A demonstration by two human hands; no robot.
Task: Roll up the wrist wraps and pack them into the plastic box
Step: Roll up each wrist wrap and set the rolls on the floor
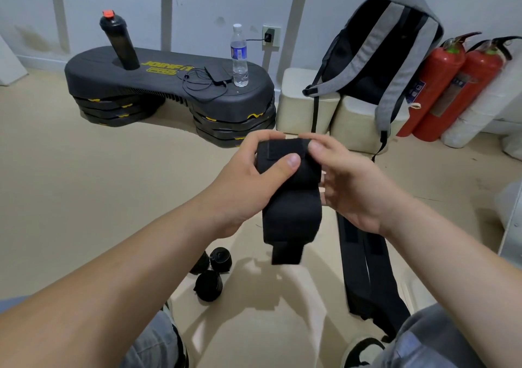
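Left grip [248, 178] clenched on wrist wrap [292, 212], thumb pinning roll; right grip [356, 189] pinching its edge. I'd hold tension, align edges, wind tight.

The step platform [158, 85] is black with yellow lettering. On it stand a black shaker bottle [121, 45] (orange-red cap) and a clear, blue-labelled water bottle [239, 57]. Right of it: grey-and-black backpack [367, 57], red fire extinguishers [443, 79]. In front of it, the wrist wrap [291, 215] is plain black.
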